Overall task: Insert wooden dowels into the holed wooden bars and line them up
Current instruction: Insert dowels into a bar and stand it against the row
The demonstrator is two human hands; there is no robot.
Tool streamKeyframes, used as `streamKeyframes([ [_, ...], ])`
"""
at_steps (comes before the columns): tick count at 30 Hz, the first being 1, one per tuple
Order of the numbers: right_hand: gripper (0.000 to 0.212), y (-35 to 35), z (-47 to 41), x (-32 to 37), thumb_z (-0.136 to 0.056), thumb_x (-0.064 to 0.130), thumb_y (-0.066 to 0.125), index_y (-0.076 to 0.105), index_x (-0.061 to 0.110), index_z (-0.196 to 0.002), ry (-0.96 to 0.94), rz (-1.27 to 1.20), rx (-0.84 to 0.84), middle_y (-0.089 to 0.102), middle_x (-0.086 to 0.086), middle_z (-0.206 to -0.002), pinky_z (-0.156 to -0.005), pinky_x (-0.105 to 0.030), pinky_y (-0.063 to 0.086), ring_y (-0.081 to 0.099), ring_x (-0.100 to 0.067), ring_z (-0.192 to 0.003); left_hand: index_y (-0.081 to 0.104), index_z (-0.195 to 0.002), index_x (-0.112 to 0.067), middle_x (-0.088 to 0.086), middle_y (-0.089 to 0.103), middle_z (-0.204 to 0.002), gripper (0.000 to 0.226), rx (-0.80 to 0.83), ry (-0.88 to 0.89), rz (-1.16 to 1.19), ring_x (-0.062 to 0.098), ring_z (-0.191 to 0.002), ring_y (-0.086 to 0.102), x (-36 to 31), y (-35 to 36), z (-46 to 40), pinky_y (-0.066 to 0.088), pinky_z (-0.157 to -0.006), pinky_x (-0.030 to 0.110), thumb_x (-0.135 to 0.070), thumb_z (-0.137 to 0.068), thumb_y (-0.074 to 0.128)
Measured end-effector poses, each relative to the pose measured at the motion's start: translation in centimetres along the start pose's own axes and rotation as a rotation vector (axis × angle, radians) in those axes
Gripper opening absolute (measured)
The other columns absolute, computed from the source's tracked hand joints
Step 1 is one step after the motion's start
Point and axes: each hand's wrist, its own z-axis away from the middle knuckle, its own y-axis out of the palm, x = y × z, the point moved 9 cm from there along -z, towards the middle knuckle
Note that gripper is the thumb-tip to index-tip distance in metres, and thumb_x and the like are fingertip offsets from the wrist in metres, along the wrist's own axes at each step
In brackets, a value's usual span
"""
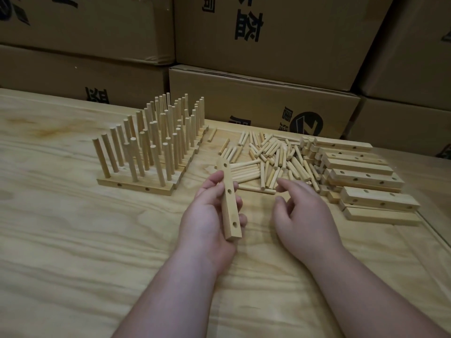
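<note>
My left hand (207,215) grips a holed wooden bar (229,198) that points away from me, three holes showing on its upper face and no dowel in them. My right hand (302,213) hovers just right of it with loosely curled fingers and holds nothing. Beyond both hands lies a loose pile of wooden dowels (271,157). At the left stand several bars lined up side by side with upright dowels in them (151,147). A stack of bare holed bars (361,176) lies at the right.
The work goes on atop a pale wooden table (73,240). Stacked cardboard boxes (263,101) close off the far edge. A single dowel (211,134) lies apart between the lined-up bars and the pile.
</note>
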Motion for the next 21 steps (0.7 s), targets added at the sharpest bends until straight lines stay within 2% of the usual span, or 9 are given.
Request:
streamKeyframes([
  [3, 0.038, 1.1, -1.5, 0.3, -0.095, 0.034, 0.051, 0.056, 0.036, -0.133, 0.005, 0.045, 0.051, 0.054, 0.018, -0.124, -0.072, -0.030, 0.050, 0.059, -0.008, -0.086, 0.073, -0.115, -0.025, 0.005, 0.069, -0.094, 0.032, 0.018, -0.019, 0.008, 0.016, -0.063, 0.055, -0.1, 0.2, 0.2, 0.036, -0.046, 0.024, -0.015, -0.093, 0.052],
  [6, 0.042, 3.0, -2.5, 0.7, -0.094, 0.053, 0.045, 0.047, 0.048, -0.135, -0.017, 0.174, 0.181, 0.045, 0.017, -0.126, -0.071, -0.030, 0.046, 0.055, -0.008, -0.099, 0.080, -0.111, -0.022, 0.006, 0.063, -0.101, 0.038, 0.077, -0.020, 0.105, 0.017, -0.067, 0.050, -0.5, 0.5, 0.4, 0.032, -0.051, 0.027, -0.022, -0.086, 0.051],
  [8, 0.043, 3.7, -2.7, 0.7, -0.091, 0.062, 0.042, 0.052, 0.047, -0.130, -0.029, 0.264, 0.222, 0.043, 0.016, -0.120, -0.072, -0.031, 0.045, 0.054, -0.009, -0.103, 0.079, -0.112, -0.018, 0.007, 0.055, -0.103, 0.045, 0.128, -0.016, 0.190, 0.018, -0.068, 0.046, -0.9, 0.8, 0.5, 0.031, -0.054, 0.027, -0.024, -0.078, 0.050],
  [10, 0.040, 3.5, -2.8, 0.5, -0.088, 0.065, 0.043, 0.062, 0.042, -0.115, -0.017, 0.274, 0.183, 0.044, 0.018, -0.111, -0.065, -0.029, 0.044, 0.055, -0.008, -0.093, 0.076, -0.119, -0.013, 0.008, 0.051, -0.104, 0.053, 0.182, -0.024, 0.220, 0.019, -0.072, 0.045, -1.2, 1.2, 0.8, 0.035, -0.055, 0.027, -0.028, -0.078, 0.046],
  [13, 0.034, 2.8, -2.6, 0.2, -0.084, 0.065, 0.049, 0.065, 0.036, -0.095, 0.012, 0.251, 0.123, 0.045, 0.017, -0.099, -0.055, -0.024, 0.037, 0.054, -0.006, -0.079, 0.063, -0.135, -0.009, 0.011, 0.051, -0.100, 0.065, 0.262, -0.066, 0.225, 0.022, -0.073, 0.045, -1.0, 1.8, 1.2, 0.036, -0.055, 0.029, -0.031, -0.077, 0.044],
  [16, 0.034, 2.6, -2.5, 0.1, -0.083, 0.065, 0.051, 0.064, 0.035, -0.091, 0.025, 0.243, 0.126, 0.044, 0.013, -0.094, -0.053, -0.024, 0.033, 0.053, -0.008, -0.077, 0.057, -0.140, -0.011, 0.013, 0.052, -0.092, 0.066, 0.356, -0.197, 0.217, 0.018, -0.065, 0.039, 0.1, 2.5, 1.8, 0.024, -0.053, 0.025, -0.035, -0.079, 0.047],
  [19, 0.029, 2.5, -2.3, 0.3, -0.085, 0.064, 0.052, 0.061, 0.037, -0.090, 0.028, 0.259, 0.133, 0.042, 0.012, -0.092, -0.056, -0.027, 0.033, 0.052, -0.010, -0.079, 0.054, -0.141, -0.015, 0.005, 0.048, -0.082, 0.069, 0.432, -0.262, 0.134, 0.013, -0.062, 0.024, 1.0, 3.0, 2.1, 0.016, -0.052, 0.023, -0.055, -0.085, 0.045],
  [21, 0.025, 2.1, -2.0, 0.4, -0.087, 0.060, 0.053, 0.059, 0.035, -0.086, 0.023, 0.270, 0.109, 0.043, 0.011, -0.088, -0.055, -0.028, 0.033, 0.050, -0.011, -0.077, 0.056, -0.138, -0.015, 0.003, 0.045, -0.079, 0.078, 0.399, -0.264, 0.116, 0.012, -0.061, 0.022, 1.2, 2.6, 1.9, 0.014, -0.051, 0.023, -0.071, -0.085, 0.042],
])
